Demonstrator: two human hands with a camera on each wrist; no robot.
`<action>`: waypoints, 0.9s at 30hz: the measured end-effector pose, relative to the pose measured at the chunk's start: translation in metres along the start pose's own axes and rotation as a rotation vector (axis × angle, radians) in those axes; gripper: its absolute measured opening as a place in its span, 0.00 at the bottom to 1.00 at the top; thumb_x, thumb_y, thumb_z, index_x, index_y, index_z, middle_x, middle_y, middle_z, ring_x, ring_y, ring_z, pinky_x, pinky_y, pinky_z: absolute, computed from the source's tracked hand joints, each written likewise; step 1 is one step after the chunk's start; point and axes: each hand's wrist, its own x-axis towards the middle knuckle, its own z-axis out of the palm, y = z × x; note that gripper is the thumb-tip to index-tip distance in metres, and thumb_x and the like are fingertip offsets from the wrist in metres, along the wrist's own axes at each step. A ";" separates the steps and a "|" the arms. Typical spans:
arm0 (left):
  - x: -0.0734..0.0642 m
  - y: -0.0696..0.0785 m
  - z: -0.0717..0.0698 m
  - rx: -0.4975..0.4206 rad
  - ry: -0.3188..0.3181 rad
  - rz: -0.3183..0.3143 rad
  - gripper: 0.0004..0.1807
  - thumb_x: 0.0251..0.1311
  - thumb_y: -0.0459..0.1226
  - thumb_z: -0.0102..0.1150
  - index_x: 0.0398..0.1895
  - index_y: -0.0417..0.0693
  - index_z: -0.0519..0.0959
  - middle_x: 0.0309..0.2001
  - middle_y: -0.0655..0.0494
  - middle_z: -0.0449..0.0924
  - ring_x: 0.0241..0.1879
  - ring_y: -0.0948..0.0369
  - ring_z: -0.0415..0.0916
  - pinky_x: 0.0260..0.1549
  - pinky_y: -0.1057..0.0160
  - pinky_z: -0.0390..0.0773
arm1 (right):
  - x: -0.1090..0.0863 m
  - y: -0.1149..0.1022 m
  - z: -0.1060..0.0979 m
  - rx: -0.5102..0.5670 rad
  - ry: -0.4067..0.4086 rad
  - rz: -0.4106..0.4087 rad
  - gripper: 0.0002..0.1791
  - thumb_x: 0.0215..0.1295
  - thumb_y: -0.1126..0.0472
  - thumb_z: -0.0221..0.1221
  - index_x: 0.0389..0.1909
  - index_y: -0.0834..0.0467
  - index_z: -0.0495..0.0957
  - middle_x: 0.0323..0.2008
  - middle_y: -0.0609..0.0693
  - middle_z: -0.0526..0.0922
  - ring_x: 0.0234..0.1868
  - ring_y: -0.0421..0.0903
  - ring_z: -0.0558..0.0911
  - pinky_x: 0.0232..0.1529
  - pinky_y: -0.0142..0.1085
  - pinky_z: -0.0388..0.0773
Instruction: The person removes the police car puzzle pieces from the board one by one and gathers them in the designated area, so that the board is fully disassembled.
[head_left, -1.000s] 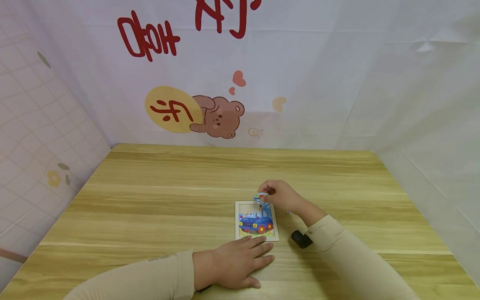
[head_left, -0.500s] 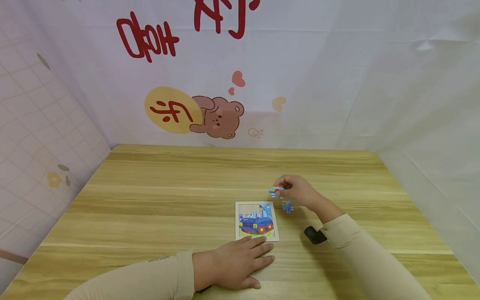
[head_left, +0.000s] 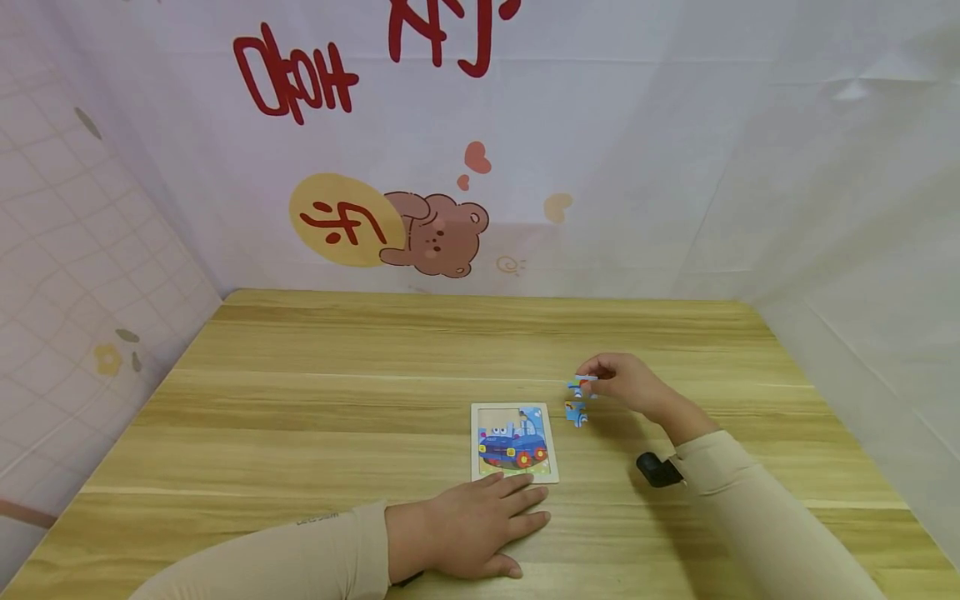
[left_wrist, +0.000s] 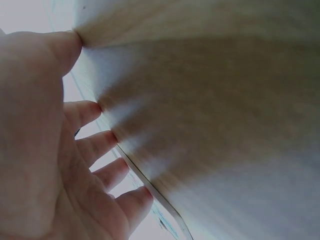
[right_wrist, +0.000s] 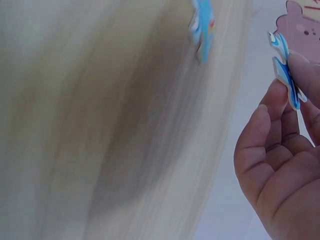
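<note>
A small jigsaw piece (right_wrist: 284, 75), blue and white with some red and green, is pinched between the thumb and fingers of my right hand (head_left: 626, 385), held above the table to the right of the puzzle. Just below it in the head view lies another blue jigsaw piece (head_left: 575, 413) on the wood. The framed jigsaw puzzle (head_left: 513, 446) shows a blue car with red wheels; bare backing shows at its upper left. My left hand (head_left: 476, 525) lies spread, palm down, with fingertips at the frame's near edge (left_wrist: 172, 212).
The wooden table (head_left: 300, 400) carries the puzzle near its middle. White printed cloth (head_left: 637, 150) with a cartoon bear and red characters stands behind it and along the sides. A black wrist device (head_left: 658, 470) hangs under my right sleeve.
My right hand has drawn away from the puzzle's top edge to the right, carrying the pinched jigsaw piece. The loose piece on the table has come into view. My left hand stays put.
</note>
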 end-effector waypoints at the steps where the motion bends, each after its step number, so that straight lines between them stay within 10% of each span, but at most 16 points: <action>1: 0.000 0.000 0.000 0.002 0.000 0.000 0.35 0.68 0.62 0.37 0.73 0.58 0.62 0.73 0.56 0.57 0.71 0.56 0.55 0.64 0.58 0.64 | 0.000 0.003 -0.001 -0.003 -0.003 0.007 0.11 0.67 0.64 0.59 0.46 0.67 0.79 0.39 0.54 0.81 0.39 0.45 0.76 0.44 0.41 0.75; 27: 0.000 0.001 -0.002 0.027 0.003 0.001 0.35 0.68 0.63 0.38 0.72 0.59 0.62 0.73 0.56 0.58 0.71 0.56 0.56 0.64 0.58 0.64 | -0.015 0.034 -0.021 -0.004 -0.118 0.104 0.12 0.63 0.65 0.62 0.44 0.68 0.78 0.34 0.49 0.80 0.34 0.42 0.73 0.35 0.32 0.73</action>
